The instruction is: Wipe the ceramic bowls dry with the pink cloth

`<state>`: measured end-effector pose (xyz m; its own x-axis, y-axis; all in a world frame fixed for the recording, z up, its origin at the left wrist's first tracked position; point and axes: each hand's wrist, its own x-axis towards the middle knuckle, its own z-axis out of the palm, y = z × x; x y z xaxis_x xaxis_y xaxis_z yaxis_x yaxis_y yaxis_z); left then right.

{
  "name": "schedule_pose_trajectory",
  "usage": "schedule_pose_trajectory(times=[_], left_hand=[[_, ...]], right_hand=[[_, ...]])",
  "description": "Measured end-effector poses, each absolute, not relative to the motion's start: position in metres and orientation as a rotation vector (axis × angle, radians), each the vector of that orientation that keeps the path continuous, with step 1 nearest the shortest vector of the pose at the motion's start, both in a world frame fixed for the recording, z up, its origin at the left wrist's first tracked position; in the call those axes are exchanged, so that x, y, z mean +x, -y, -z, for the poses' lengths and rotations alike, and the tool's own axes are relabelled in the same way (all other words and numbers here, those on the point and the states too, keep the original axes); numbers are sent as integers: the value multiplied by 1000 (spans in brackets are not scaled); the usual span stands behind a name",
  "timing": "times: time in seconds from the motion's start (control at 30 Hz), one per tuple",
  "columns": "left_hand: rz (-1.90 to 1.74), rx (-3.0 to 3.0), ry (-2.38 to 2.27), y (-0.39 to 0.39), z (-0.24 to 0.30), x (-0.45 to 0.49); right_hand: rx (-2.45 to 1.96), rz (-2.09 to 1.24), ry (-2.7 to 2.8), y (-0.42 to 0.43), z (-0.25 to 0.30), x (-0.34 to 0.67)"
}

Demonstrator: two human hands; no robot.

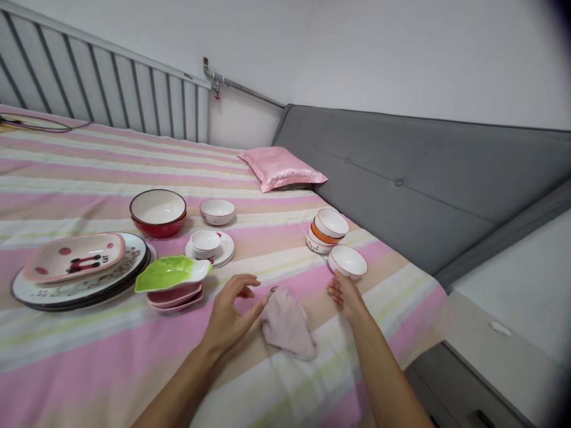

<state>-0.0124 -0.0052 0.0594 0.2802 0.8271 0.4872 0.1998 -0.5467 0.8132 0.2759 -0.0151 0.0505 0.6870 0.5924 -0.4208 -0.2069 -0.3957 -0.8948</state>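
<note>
My left hand [229, 315] rests on the striped bedspread with fingers spread, its thumb touching a crumpled pale pink cloth [288, 324]. My right hand [344, 295] lies just in front of a small white red-rimmed bowl [347, 261], fingertips at its base, fingers held together and holding nothing. Behind that bowl stands a stack of small bowls [327, 230], one of them orange. Left of my left hand is a green leaf-shaped dish [172, 272] on pink dishes.
Further left are large plates [80, 285] topped by a pink oval dish [74, 257], a red bowl [157, 212], a small bowl [217, 211] and stacked saucers [209, 246]. A pink pillow [281, 167] lies by the grey headboard [410, 184]. A nightstand [486, 368] stands at the right.
</note>
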Motion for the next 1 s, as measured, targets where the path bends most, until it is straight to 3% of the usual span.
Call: schedule_pose_trajectory(times=[0.1, 0.23, 0.37, 0.6, 1.0], left_hand=[[-1359, 2026, -942, 3, -69, -17], [-1401, 2147, -973, 2, -82, -23], [-1358, 2197, -1064, -1, -92, -33], [-1123, 2262, -1421, -34, -119, -26], [-564, 2490, -1869, -184, -168, 28]], right_hand=[[-1783, -836, 509, 29, -45, 235], [-1873, -531, 1353, 54, -35, 179], [-2043, -354, 1727, 73, -26, 146], [-2055, -231, 1827, 79, -22, 144], [-1994, -246, 1768, 76, -20, 148]])
